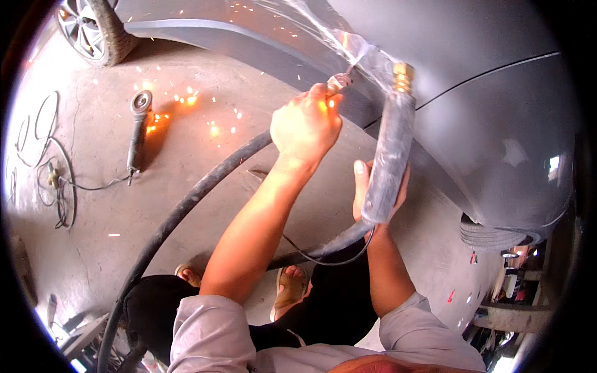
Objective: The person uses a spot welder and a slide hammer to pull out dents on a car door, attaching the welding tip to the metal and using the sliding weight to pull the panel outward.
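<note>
My left hand (pixel 305 127) is closed round the end of a thick black welding cable (pixel 193 193). A short metal tip (pixel 339 81) sticks out beyond its fingers, close to a bare, shiny, scraped patch (pixel 367 61) on the grey car body (pixel 485 87). A bright orange glow shows at that patch. My right hand (pixel 360 193) grips the lower part of a grey cylindrical welding gun (pixel 390 152) from behind, thumb on its left side. Its brass fitting (pixel 403 78) points up in front of the car panel; whether it touches the metal I cannot tell.
Orange sparks (pixel 186 99) fly over the concrete floor (pixel 168 211). An angle grinder (pixel 138 133) lies there at left, its cord leading to a coiled cable (pixel 59 180). Car wheels show at the upper left (pixel 93 34) and right (pixel 491 236). Shelving with clutter (pixel 513 317) stands lower right.
</note>
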`<state>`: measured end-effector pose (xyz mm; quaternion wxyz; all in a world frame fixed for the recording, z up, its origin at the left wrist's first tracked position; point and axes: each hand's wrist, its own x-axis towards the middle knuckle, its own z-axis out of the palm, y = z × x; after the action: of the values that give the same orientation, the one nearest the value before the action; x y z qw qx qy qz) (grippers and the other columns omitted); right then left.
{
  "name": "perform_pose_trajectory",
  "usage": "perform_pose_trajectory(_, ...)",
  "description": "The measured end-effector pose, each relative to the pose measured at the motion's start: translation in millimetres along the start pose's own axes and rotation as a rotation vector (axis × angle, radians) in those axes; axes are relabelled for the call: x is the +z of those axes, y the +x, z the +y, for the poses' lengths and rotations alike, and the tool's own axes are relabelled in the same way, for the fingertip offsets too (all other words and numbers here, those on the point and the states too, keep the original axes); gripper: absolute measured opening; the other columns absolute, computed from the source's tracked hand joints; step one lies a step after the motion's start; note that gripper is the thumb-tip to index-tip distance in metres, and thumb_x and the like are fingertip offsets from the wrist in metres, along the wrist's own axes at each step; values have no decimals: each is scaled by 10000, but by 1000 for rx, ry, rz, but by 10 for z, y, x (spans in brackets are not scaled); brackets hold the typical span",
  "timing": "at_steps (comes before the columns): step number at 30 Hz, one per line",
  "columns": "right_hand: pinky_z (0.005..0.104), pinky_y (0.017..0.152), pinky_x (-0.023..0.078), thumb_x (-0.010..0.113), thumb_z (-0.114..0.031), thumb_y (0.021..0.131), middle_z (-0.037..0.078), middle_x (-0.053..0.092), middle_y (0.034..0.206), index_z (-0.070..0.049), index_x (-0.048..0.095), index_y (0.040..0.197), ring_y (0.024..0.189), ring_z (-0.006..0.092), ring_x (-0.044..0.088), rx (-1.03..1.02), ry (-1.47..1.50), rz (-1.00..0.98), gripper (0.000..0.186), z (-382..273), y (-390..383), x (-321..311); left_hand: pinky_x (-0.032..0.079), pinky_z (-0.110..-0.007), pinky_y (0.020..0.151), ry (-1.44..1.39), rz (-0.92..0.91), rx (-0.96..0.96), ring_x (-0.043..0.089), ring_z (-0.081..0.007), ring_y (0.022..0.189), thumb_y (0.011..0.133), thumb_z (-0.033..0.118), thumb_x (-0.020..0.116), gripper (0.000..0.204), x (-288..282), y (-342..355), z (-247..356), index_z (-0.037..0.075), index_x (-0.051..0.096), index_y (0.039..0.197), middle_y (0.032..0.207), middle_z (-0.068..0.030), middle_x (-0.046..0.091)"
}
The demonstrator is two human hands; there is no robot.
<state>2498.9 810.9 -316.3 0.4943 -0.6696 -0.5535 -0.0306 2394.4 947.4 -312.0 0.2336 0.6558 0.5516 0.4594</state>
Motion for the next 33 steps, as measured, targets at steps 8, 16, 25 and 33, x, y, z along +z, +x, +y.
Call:
perform_pose_trajectory(8, 414, 883, 508, 851, -149, 841, 156, 602, 1115, 40, 502, 1260, 1018, 263, 612, -163, 39, -73, 577, -140, -249, 29, 504, -483, 957, 158, -128, 9, 623, -410, 1137, 786, 311, 822, 542, -521, 4, 47, -1, 607, 1174, 1269, -222, 617)
perform_pose_trajectory(16, 472, 800, 535, 843, -181, 777, 171, 669, 1082, -33, 494, 1327, 941, 356, 666, -336, -51, -558, 668, -1983, -70, -165, 479, -396, 927, -854, -256, -798, 609, -206, 1030, 1041, 593, 463, 640, -2991, -1017, 628, 25, 657, 1264, 1105, -103, 680)
perform_pose_trajectory(25, 473, 851, 519, 769, -126, 774, 142, 697, 1098, -68, 501, 1352, 1002, 371, 668, -1063, 153, -1609, 639, -5484, -31, -516, 530, -349, 927, -1367, 636, -983, 656, -180, 1044, 891, 154, 769, 444, -5351, -2474, 1728, 43, 620, 1294, 1173, -54, 679)
perform_pose_trajectory(33, 306, 654, 515, 777, -268, 886, 75, 666, 871, -10, 602, 1083, 722, 145, 611, -370, 642, -2197, 368, -8567, -887, 775, 529, -409, 1004, -1637, 1190, -1025, 678, -266, 1100, 926, 54, 715, 518, -6027, -3296, 2413, 7, 533, 1409, 1247, -124, 663)
